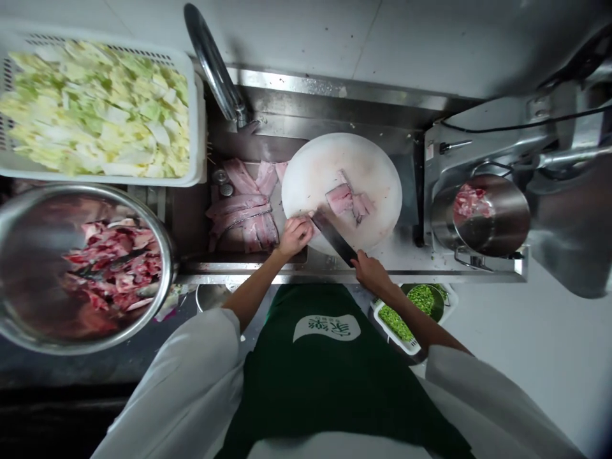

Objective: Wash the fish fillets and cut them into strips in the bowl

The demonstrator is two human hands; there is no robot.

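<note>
My right hand [370, 271] is closed round the handle of a cleaver [331, 233], whose dark blade slants up onto the round white cutting board [310, 172]. My left hand [294, 234] rests with curled fingers at the board's near left edge, beside the blade's tip; I cannot make out whether anything is under the fingers. Pink slabs of meat [348, 201] lie near the board's middle, a little beyond the blade.
More strips of meat [246, 207] lie in the sink left of the board, under a tap [213, 64]. A steel bowl of chopped meat [108, 268] and a white crate of cut cabbage [98, 105] stand left. A steel pot [497, 220] holding meat stands right. Green chopped vegetables [406, 312] sit below the counter.
</note>
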